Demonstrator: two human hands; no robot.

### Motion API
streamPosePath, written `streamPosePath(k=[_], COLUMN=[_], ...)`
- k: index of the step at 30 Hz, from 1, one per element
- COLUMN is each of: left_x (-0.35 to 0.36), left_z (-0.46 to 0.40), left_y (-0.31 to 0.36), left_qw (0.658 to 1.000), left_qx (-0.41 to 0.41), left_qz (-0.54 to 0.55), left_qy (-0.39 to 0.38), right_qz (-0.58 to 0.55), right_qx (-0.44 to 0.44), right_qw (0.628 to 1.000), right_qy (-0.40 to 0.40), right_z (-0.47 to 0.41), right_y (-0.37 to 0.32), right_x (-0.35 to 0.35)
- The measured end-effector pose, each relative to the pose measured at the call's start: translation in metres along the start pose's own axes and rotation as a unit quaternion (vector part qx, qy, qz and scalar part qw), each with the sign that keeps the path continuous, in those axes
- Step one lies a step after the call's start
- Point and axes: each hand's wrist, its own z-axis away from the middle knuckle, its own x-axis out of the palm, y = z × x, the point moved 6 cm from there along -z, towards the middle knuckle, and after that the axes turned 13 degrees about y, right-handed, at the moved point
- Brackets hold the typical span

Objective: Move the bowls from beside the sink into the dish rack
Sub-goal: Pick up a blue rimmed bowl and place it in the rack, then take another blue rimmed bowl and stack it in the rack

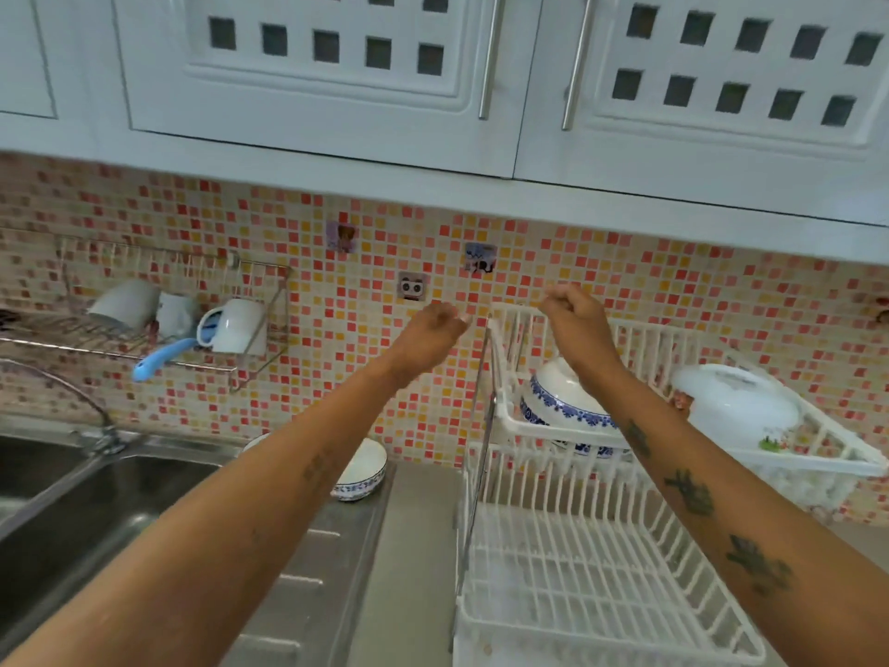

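Note:
A white bowl with a blue-patterned rim [364, 471] sits on the steel drainboard beside the sink, partly hidden behind my left forearm. A white two-tier dish rack [601, 565] stands at the right. Its upper tier holds an overturned blue-and-white bowl [560, 394] and a plain white bowl [736, 402]. My left hand [430, 329] is raised in front of the tiled wall, fingers curled, holding nothing. My right hand [575, 312] is raised above the rack's upper rim, fingers closed, nothing visible in it.
The steel sink [82, 512] with its tap [96, 426] lies at the left. A wire wall shelf [158, 339] carries white mugs and a blue-handled utensil. White wall cabinets [336, 79] hang overhead. The rack's lower tier holds nothing.

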Motion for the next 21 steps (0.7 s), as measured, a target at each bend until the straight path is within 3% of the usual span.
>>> streamPosePath(k=[5,11,16,21], left_x=[-0.067,-0.107,-0.119,-0.105], left_z=[0.003,0.013,0.019,0.013], left_y=[-0.082,-0.194,-0.286,-0.358], left_qw=[0.989,0.939,0.894,0.854], left_qx=[-0.128,-0.309,-0.422,-0.498], left_qz=[0.003,0.096,0.1,0.125], left_qy=[0.08,0.115,0.112,0.083], right_qz=[-0.037,-0.016,0.011,0.028], right_qx=[-0.025,0.087,0.253,0.386], right_qw=[0.993,0.965,0.928,0.891], right_qy=[-0.109,-0.249,-0.273,-0.236], right_z=[0.038,0.083,0.099,0.104], right_y=[-0.04,0.003,0.089,0.181], right_x=[0.101,0.229,0.299,0.334])
